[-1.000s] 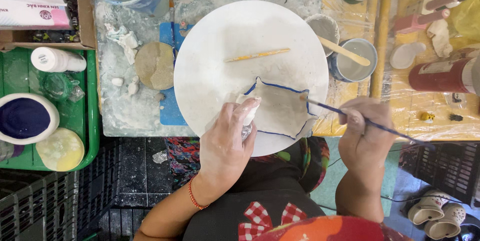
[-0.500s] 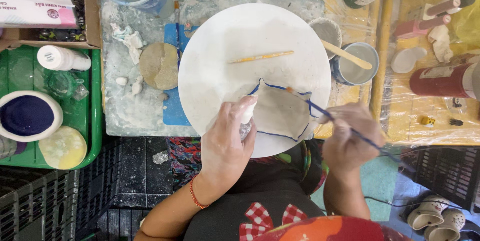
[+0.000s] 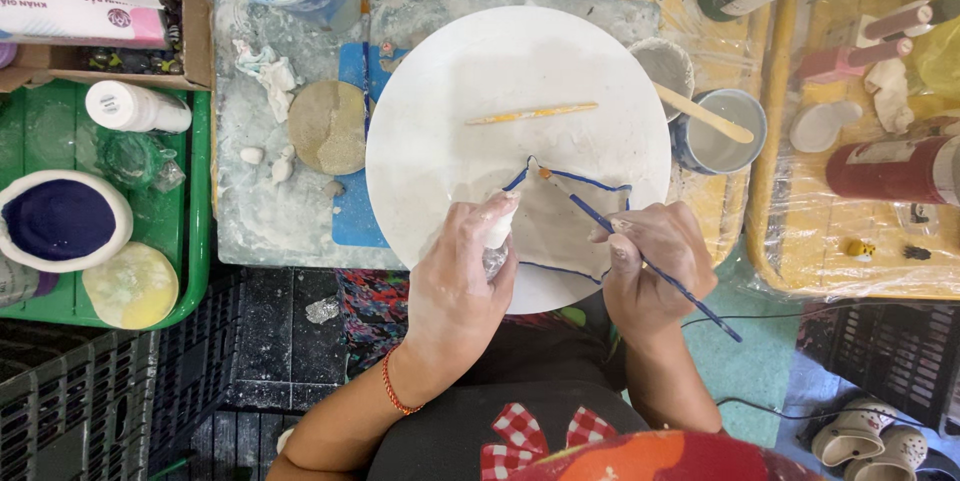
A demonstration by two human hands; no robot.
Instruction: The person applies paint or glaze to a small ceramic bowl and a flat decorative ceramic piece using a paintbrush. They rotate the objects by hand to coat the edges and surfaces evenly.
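On white round board (image 3: 480,71): left hand (image 3: 455,281) pinches clay piece (image 3: 560,216); right hand (image 3: 650,266) grips thin brush (image 3: 640,261), tip at blue-edged corner. Risk: wet blue line smears if left fingers slip.

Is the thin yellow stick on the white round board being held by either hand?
No. The yellow stick lies alone on the white round board, apart from both hands; the right hand holds a blue brush.

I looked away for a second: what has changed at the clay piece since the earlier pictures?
The right hand swung the thin blue brush: its tip moved from the piece's right edge to the top-left corner of the blue-edged clay piece. The left hand still steadies the piece's left side. The round white board and wooden stick stayed put.
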